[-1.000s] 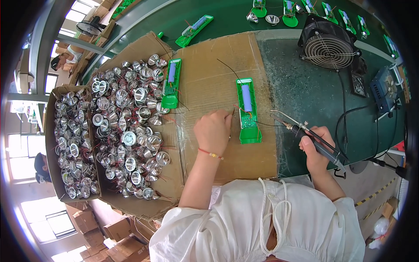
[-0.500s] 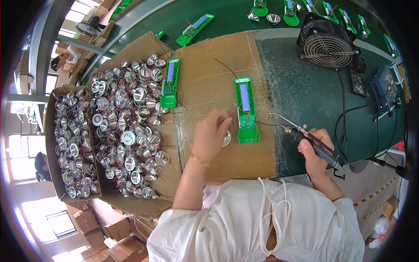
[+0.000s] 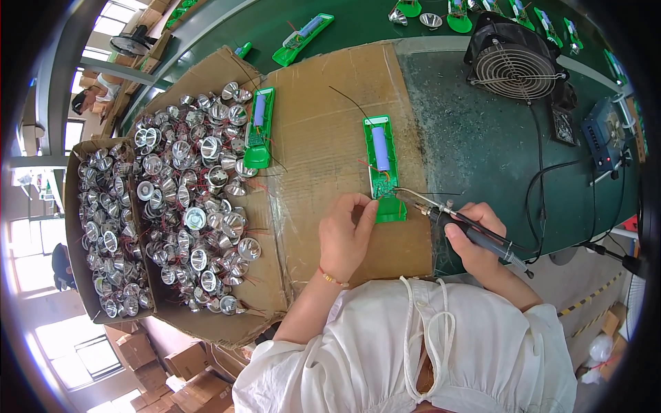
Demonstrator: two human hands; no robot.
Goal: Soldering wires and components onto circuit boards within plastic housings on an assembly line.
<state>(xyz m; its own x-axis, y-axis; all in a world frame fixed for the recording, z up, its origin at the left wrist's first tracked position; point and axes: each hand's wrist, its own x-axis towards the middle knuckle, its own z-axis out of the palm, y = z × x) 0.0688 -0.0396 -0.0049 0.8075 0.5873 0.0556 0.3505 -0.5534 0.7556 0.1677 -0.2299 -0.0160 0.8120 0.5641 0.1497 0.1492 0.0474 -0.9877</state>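
In the middle of the cardboard lies a green plastic housing (image 3: 392, 213) with a purple cylindrical battery (image 3: 380, 149) and a small circuit board (image 3: 382, 186) inside. My right hand (image 3: 477, 234) grips a soldering iron (image 3: 482, 241) with a thin metal tube along it; the tip reaches the board's right side. My left hand (image 3: 346, 233) is at the housing's lower left edge, thumb and forefinger closed in a pinch beside the board. What they hold is hidden. A second green housing (image 3: 257, 157) with a battery rests to the left.
Cardboard boxes (image 3: 153, 275) full of silver reflectors (image 3: 195, 218) with red wires stand left. A fan (image 3: 516, 71) with a round grille is back right, near a blue soldering station (image 3: 600, 138). Cables (image 3: 542, 175) cross the green table. More green housings (image 3: 303, 40) line the far side.
My left hand has moved right and down to the housing's edge. The soldering iron has shifted left, its tip now at the board. The reflector seen beside my left hand is out of sight.
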